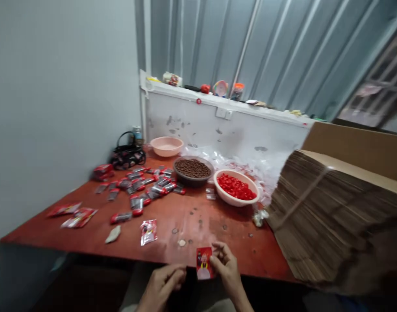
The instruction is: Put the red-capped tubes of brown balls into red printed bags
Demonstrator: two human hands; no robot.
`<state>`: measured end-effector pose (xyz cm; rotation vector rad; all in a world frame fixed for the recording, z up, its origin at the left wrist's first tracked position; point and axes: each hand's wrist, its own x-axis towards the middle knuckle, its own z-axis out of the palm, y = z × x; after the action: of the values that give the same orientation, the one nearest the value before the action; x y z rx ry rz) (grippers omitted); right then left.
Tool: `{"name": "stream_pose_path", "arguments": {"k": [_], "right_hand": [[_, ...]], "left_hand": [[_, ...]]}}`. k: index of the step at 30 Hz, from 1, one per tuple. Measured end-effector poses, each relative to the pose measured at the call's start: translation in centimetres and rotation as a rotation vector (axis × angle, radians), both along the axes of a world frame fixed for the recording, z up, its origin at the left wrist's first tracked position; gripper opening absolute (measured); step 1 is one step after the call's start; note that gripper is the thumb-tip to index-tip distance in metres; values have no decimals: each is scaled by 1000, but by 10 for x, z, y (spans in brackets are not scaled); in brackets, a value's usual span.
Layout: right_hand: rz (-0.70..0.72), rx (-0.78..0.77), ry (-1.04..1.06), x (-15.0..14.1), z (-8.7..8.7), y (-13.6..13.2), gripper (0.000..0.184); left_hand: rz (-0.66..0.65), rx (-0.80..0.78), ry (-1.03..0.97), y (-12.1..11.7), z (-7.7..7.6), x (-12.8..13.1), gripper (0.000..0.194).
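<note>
My right hand (224, 264) pinches the right edge of a small red printed packet (204, 263) at the front edge of the table. A figure in yellow and black is printed on it. My left hand (166, 281) is just left of the packet, apart from it, with its fingers curled closed; whether anything is inside them is hidden. Another red and silver packet (148, 232) lies flat on the tabletop beyond my left hand. Further left are more red packets (79, 217) and a whitish scrap (113, 234).
Many dark tubes with red ends (157, 188) lie scattered on the red table (198, 229). Behind stand a bowl of brown beads (193, 182), a bowl of red pieces (234, 200) and a pink basin (166, 151). Stacked cardboard (328, 216) borders the right side; a black bag (128, 156) sits back left.
</note>
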<state>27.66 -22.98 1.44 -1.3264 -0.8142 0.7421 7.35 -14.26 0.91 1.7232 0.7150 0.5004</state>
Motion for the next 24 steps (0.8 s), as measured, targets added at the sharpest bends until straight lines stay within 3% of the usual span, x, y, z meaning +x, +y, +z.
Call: {"name": "stream_pose_path", "arguments": {"k": [3, 5, 8, 10, 13, 18, 24], "right_hand": [[67, -32, 14, -27, 2, 4, 31], [26, -36, 0, -27, 1, 12, 30], [-28, -66, 7, -10, -7, 26, 32], [-33, -99, 41, 3, -14, 31, 35], [-27, -122, 91, 14, -23, 32, 38], [-102, -147, 118, 17, -23, 31, 42], [-145, -186, 166, 16, -22, 32, 46]], "left_hand": [[349, 468, -21, 36, 19, -23, 36], [444, 711, 70, 70, 25, -40, 44], [522, 879, 361, 121, 23, -62, 68], [518, 894, 565, 144, 17, -72, 75], [503, 877, 753, 154, 10, -77, 78], [515, 895, 843, 151, 8, -57, 83], [545, 704, 899, 181, 2, -22, 83]]}}
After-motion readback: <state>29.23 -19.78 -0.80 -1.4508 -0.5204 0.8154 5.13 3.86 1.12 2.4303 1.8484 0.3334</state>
